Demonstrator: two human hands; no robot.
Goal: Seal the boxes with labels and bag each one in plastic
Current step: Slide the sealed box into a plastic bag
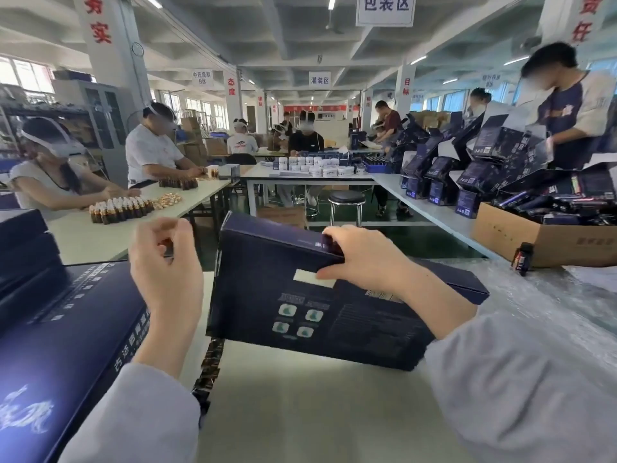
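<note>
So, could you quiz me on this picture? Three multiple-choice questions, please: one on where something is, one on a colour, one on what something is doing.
1. Where does the right hand grip the box?
A) its top edge
B) its bottom edge
C) nowhere

2. What colour is that box?
A) red
B) dark blue
C) white

3. What is the left hand doing?
A) spread flat, holding nothing
B) gripping the box
C) raised, fingers pinching a small dark bit

Answers:
1 A: its fingers curl over the upper edge.
2 B: every face that shows is navy.
3 C: it is up beside the box, not touching it, with its fingers curled on the bit.
</note>
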